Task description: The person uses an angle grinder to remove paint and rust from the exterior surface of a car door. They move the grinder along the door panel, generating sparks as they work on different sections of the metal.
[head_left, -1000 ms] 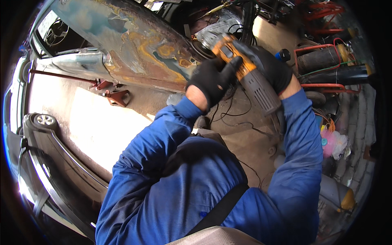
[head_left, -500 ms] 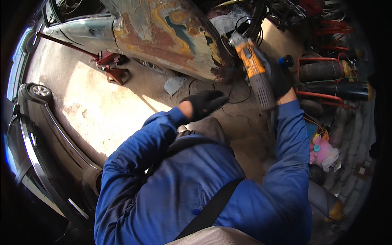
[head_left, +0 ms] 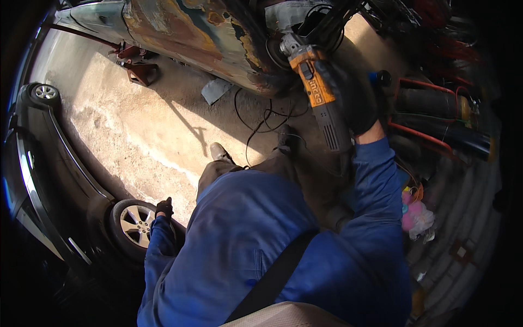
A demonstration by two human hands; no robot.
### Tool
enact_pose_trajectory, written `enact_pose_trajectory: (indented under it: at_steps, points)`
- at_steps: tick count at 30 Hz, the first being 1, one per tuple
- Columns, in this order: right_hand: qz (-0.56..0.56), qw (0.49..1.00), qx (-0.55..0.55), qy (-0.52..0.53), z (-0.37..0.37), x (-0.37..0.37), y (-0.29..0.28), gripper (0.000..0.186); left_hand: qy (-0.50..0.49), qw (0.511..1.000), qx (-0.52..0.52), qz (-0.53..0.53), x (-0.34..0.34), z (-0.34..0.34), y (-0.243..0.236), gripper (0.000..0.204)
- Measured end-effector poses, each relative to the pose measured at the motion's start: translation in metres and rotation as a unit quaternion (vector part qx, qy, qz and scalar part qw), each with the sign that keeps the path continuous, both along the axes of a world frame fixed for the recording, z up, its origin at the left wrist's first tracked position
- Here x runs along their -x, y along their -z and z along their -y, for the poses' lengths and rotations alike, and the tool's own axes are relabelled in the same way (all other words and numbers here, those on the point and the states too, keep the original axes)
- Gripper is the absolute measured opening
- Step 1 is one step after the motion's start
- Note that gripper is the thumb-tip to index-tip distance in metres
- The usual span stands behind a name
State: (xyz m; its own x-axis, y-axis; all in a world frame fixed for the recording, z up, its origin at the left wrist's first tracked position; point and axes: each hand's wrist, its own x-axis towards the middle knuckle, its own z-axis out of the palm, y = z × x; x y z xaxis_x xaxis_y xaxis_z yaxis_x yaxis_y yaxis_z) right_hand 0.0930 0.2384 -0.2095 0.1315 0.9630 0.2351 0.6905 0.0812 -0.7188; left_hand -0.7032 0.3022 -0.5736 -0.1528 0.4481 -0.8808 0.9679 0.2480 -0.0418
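Observation:
My right hand point(head_left: 354, 101) in a black glove is closed round an orange and grey angle grinder point(head_left: 318, 87), its metal head pointing away from me. The head is near the corner of a car body panel point(head_left: 193, 30) with patchy rust and worn paint; whether they touch I cannot tell. My left hand point(head_left: 164, 208), also gloved, hangs low at my side by the wheel point(head_left: 136, 224) of a dark car point(head_left: 71, 180). Its fingers are partly apart, and I see nothing in them.
A red jack stand point(head_left: 139, 72) and a grey sheet point(head_left: 216, 89) lie on the floor under the car body, with looped cables point(head_left: 261, 122) nearby. Cylinders point(head_left: 430, 101) in red frames stand on the right, above a pink bag point(head_left: 414, 215) and bricks point(head_left: 441, 261).
My left hand let go of the grinder and swung down to the lower left. The grinder, in my right hand, shifted slightly left. The car body now sits higher in view.

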Motion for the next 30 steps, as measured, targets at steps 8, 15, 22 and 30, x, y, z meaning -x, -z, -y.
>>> enact_pose_trajectory:
  at_steps: [8,15,22,30]
  points:
    - [-0.362,0.91,0.183,0.081,0.042,-0.04,0.034,0.053,-0.296,0.915,-0.101,0.255,-0.266,0.099,-0.06,0.061]
    - [-0.362,0.914,0.179,0.036,0.064,-0.077,0.055,0.07,-0.142,0.916,-0.227,0.3,-0.396,0.149,-0.124,0.051]
    - [-0.245,0.944,0.21,0.067,0.079,-0.085,0.088,0.068,-0.305,0.921,-0.119,0.209,-0.336,0.178,-0.074,0.051]
    - [-0.279,0.936,0.186,0.103,0.088,-0.06,0.113,0.086,-0.34,0.919,-0.098,0.174,-0.3,0.176,-0.057,0.055]
